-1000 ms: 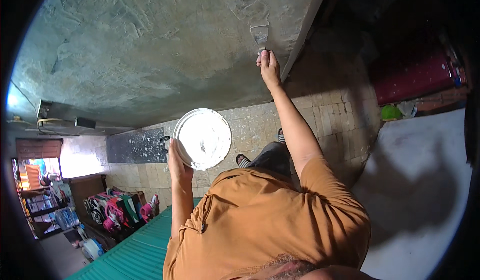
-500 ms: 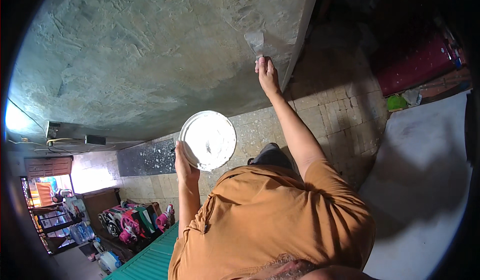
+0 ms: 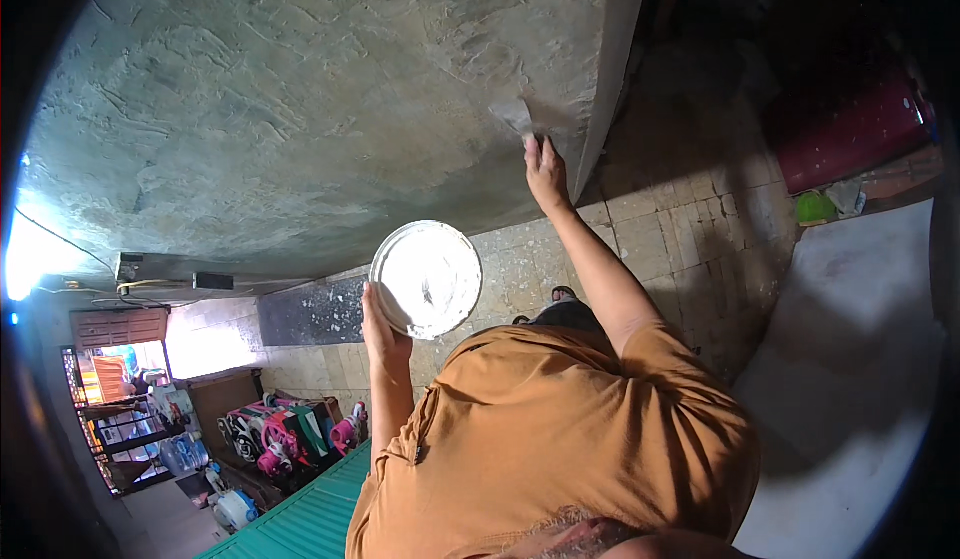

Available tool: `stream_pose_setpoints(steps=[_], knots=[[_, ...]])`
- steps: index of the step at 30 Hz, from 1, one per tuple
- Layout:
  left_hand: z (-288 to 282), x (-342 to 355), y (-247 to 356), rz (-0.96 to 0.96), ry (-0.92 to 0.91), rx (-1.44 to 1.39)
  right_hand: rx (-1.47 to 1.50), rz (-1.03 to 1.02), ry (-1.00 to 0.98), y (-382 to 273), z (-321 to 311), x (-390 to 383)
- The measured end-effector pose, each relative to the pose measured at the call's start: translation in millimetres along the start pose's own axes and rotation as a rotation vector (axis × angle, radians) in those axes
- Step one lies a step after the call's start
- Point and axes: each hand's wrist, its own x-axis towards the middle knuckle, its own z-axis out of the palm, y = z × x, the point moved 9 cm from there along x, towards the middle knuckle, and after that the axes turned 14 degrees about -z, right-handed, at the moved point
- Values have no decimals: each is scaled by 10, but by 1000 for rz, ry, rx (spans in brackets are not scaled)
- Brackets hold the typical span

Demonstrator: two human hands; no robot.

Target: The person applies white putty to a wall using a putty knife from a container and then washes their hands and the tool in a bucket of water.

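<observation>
A round tub with a white rim and bright white filler in it is in my left hand, whose fingers wrap its left side and underside. My right hand is closed round the handle of a putty knife. The knife's wide blade lies against the grey-green wall, close to the wall's right corner. Rough ridges and smears of filler cover the wall's surface. The knife's handle is mostly hidden by my fingers.
Wall boxes with loose cables are at the left. Below stand pink and black items and a teal ribbed surface. A white sheet, a green object and a maroon cabinet-like thing are at right, beyond the tiled floor.
The putty knife and my right hand have moved down the wall, slightly to the right in the picture. The whole view has shifted a little; the tub stays in my left hand.
</observation>
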Motion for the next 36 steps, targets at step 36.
stream_pose_setpoints(steps=[36], knots=[[530, 217, 6, 13, -121, 13, -187, -24, -158, 200, -941, -588]])
